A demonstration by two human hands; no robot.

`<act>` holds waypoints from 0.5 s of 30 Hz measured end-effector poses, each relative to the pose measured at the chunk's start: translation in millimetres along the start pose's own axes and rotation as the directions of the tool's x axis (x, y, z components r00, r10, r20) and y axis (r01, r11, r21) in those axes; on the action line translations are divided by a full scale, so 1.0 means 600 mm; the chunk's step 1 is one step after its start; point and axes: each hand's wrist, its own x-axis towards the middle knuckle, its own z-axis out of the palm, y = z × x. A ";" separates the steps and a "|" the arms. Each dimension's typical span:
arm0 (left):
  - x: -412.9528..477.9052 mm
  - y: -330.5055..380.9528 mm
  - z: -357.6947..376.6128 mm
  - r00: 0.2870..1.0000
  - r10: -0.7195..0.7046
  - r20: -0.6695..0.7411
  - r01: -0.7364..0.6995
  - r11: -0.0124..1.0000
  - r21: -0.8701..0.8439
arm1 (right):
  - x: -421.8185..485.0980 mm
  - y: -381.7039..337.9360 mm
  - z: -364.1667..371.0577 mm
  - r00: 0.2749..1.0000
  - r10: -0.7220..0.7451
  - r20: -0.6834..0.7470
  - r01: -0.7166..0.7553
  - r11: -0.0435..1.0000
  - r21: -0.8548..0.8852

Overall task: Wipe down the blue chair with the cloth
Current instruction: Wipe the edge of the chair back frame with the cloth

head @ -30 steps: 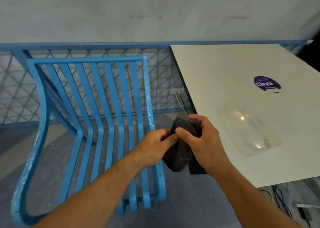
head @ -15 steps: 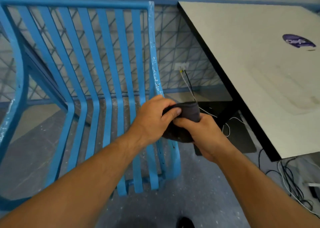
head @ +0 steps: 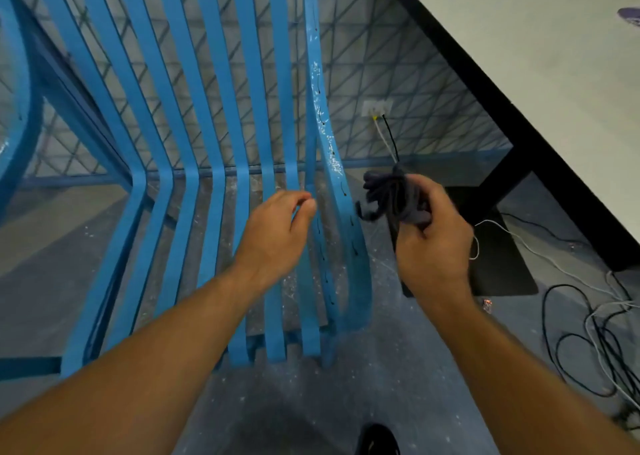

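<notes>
The cloth is sitting bunched in the gripping right hand. The blue chair is standing just left of that hand, apparently untouched. The left hand is hovering over its slats, loosely curled and empty. Wiping is probably only beginning: next, the cloth needs pressing onto a slat.

Grey speckled floor, white table on black frame, blue mesh railing, tangled cables at right

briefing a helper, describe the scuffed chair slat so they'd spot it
Start at the blue chair left of the white table. Its slat nearest the table is the one. Unlike its plain neighbours, it carries white scuffs and small dark marks.
</notes>
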 end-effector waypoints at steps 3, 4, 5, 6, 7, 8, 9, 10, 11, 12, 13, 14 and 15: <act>-0.030 -0.013 0.015 0.998 -0.046 0.036 0.045 0.998 0.034 | -0.032 0.024 0.044 0.992 0.013 0.127 -0.005 0.998 -0.055; -0.037 -0.014 0.019 0.996 -0.068 0.054 0.068 0.998 0.004 | -0.047 0.030 0.058 0.987 0.023 0.158 -0.013 0.998 -0.064; -0.042 -0.013 0.024 0.990 -0.110 0.091 0.115 0.992 -0.057 | -0.064 0.035 0.069 0.985 0.020 0.171 -0.007 0.997 -0.080; -0.045 -0.009 0.028 0.974 -0.174 0.146 0.197 0.968 -0.154 | -0.083 0.040 0.076 0.985 0.014 0.169 0.003 0.995 -0.098; -0.044 -0.003 0.032 0.943 -0.258 0.212 0.311 0.911 -0.272 | -0.103 0.047 0.078 0.987 0.006 0.162 0.013 0.993 -0.113; -0.041 0.005 0.037 0.893 -0.349 0.285 0.440 0.810 -0.388 | -0.121 0.057 0.078 0.986 -0.012 0.166 0.035 0.990 -0.133; -0.035 0.015 0.041 0.831 -0.422 0.362 0.555 0.680 -0.480 | -0.136 0.068 0.076 0.983 -0.031 0.182 0.062 0.984 -0.165; -0.029 0.026 0.044 0.771 -0.464 0.436 0.636 0.552 -0.539 | -0.149 0.075 0.074 0.979 -0.056 0.196 0.096 0.974 -0.203; -0.025 0.038 0.044 0.727 -0.479 0.492 0.685 0.454 -0.570 | -0.158 0.083 0.072 0.974 -0.085 0.208 0.136 0.961 -0.240; -0.022 0.045 0.044 0.698 -0.482 0.530 0.712 0.388 -0.585 | -0.161 0.088 0.070 0.968 -0.120 0.223 0.180 0.946 -0.271; -0.021 0.049 0.044 0.681 -0.484 0.549 0.726 0.350 -0.592 | -0.161 0.089 0.068 0.960 -0.151 0.234 0.217 0.933 -0.288; -0.023 0.051 0.043 0.671 -0.490 0.556 0.733 0.327 -0.597 | -0.156 0.086 0.065 0.954 -0.163 0.252 0.235 0.928 -0.290; -0.025 0.051 0.044 0.666 -0.499 0.555 0.735 0.311 -0.603 | -0.145 0.078 0.063 0.951 -0.149 0.271 0.227 0.931 -0.285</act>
